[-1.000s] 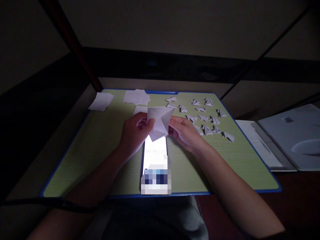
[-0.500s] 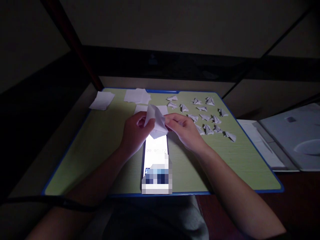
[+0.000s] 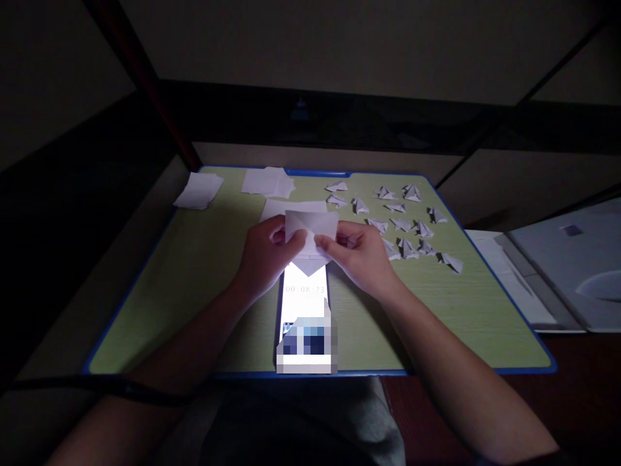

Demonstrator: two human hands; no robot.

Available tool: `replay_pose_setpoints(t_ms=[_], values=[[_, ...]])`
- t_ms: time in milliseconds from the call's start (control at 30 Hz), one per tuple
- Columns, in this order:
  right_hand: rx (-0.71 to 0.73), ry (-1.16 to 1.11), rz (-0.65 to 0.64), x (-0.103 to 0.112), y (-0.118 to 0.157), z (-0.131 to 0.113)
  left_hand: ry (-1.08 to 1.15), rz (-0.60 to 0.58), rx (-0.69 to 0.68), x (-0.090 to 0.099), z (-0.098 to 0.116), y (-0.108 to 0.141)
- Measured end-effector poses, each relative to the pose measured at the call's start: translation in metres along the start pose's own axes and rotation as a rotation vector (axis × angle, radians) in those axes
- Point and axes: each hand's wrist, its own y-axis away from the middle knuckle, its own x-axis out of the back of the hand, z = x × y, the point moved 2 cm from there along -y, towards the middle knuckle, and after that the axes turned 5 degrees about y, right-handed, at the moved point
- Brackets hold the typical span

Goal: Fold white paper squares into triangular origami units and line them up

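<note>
In the middle, the left hand [image 3: 266, 255] and right hand [image 3: 365, 257] pinch one folded paper [image 3: 311, 224]. Below, a phone [image 3: 305, 304] says 00:08:23.

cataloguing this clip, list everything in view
held paper: 1, white, centre
folded paper pieces: 14 visible, white, table's far right
paper stacks: 2, white, far left
flat paper: count unclear, white, behind held paper
phone: 1, white screen, table's near edge
table: 1, green, blue rim, centre
boxy thing: 1, pale grey, right
thin band: 1, black, lower left
background panels: several, dark, top
left fingers: 1 hand, bare, on held paper's left half
right fingers: 1 hand, bare, on held paper's right half
</note>
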Motion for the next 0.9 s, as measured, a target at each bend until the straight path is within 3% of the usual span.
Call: replay_pose_setpoints(t_ms=[667, 900], values=[[0.155, 0.331, 0.074, 0.0004, 0.0051, -0.0050, -0.099, -0.030, -0.015, 0.0015, -0.0009, 0.0003], [0.217, 0.270, 0.093, -0.0014, 0.0075, -0.0072, -0.097, 0.002, -0.008, 0.0019, -0.0017, 0.0008]])
